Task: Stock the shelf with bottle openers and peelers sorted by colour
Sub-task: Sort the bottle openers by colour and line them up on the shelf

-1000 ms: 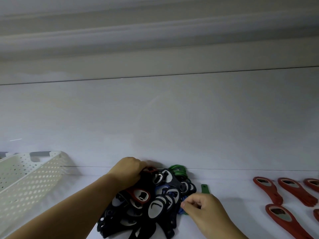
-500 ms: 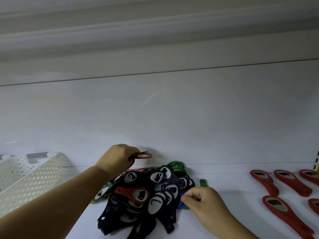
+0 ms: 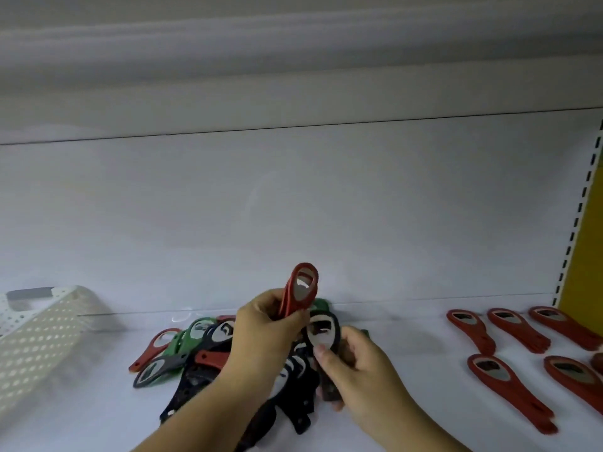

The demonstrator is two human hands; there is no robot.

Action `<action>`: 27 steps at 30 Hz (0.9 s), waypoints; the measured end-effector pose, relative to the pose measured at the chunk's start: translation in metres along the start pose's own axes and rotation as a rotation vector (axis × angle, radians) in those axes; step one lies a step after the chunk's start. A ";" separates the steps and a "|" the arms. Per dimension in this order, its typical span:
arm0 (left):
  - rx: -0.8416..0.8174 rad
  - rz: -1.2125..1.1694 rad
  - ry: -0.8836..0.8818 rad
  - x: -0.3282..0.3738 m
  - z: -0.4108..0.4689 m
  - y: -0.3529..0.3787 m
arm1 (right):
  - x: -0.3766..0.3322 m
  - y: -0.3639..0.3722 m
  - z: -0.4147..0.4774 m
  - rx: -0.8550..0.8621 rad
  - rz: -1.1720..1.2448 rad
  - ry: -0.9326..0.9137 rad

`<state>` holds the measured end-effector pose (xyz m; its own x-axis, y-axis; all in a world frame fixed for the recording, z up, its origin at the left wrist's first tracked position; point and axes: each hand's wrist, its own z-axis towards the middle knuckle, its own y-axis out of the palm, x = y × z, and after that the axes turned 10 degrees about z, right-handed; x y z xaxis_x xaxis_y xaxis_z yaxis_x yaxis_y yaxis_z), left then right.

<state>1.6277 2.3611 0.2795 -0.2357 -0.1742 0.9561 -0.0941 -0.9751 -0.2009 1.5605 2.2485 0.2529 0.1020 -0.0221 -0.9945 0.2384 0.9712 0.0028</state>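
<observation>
A mixed pile of black, green and red bottle openers (image 3: 208,353) lies on the white shelf (image 3: 391,370) at centre. My left hand (image 3: 264,334) grips a red bottle opener (image 3: 301,290) by its handle and holds it upright above the pile, head up. Beside it, my right hand (image 3: 355,363) holds a black bottle opener (image 3: 323,327) with its head raised, thumb on the metal plate. Several red bottle openers (image 3: 509,383) lie spread out in rows on the right of the shelf.
A white perforated basket (image 3: 36,337) lies tipped on the shelf at the left. The shelf's back panel rises behind the pile. A slotted upright and a yellow panel (image 3: 584,243) bound the shelf at the right.
My left hand has carried the red opener from the pile's back left over to the centre and turned it upright. My right hand has picked up a black opener. The view shifted right.
</observation>
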 end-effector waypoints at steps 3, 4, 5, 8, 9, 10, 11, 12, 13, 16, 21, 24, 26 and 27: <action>-0.127 -0.314 -0.190 -0.013 -0.007 0.004 | 0.003 -0.007 0.002 0.013 0.011 0.004; -0.145 -0.385 -0.236 -0.014 -0.005 0.001 | 0.004 -0.009 0.004 0.004 0.013 -0.001; -0.150 -0.419 -0.269 -0.013 -0.003 -0.003 | 0.004 -0.011 0.005 0.006 0.000 -0.008; -0.171 -0.429 -0.281 -0.006 0.007 -0.030 | 0.010 -0.015 0.010 0.066 -0.069 -0.031; -0.173 -0.413 -0.272 -0.006 0.011 -0.042 | 0.012 -0.016 0.010 0.074 -0.106 -0.042; -0.169 -0.392 -0.265 -0.007 0.014 -0.055 | 0.015 -0.016 0.011 0.078 -0.136 -0.051; -0.163 -0.382 -0.262 -0.011 0.017 -0.070 | 0.017 -0.016 0.012 0.081 -0.159 -0.056; -0.167 -0.391 -0.266 -0.017 0.019 -0.084 | 0.019 -0.016 0.013 0.090 -0.168 -0.061; -0.178 -0.425 -0.278 -0.024 0.021 -0.099 | 0.020 -0.016 0.014 0.108 -0.170 -0.069; -0.199 -0.611 -0.364 -0.041 0.028 -0.132 | 0.020 -0.016 0.014 0.197 -0.091 -0.090; -0.110 -0.665 -0.479 -0.060 0.045 -0.143 | 0.005 0.015 0.020 0.076 -0.271 -0.111; -0.145 -0.690 -0.527 -0.068 0.049 -0.148 | 0.000 0.037 0.045 0.057 -0.503 -0.141; -0.147 -0.756 -0.525 -0.070 0.051 -0.155 | -0.002 0.047 0.063 0.073 -0.695 -0.200; -0.153 -0.778 -0.524 -0.070 0.051 -0.157 | -0.003 0.051 0.070 0.087 -0.822 -0.239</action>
<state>1.7084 2.5193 0.2551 0.4066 0.4414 0.7999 -0.1760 -0.8213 0.5426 1.6399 2.2818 0.2635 0.0628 -0.7693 -0.6358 0.3976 0.6036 -0.6910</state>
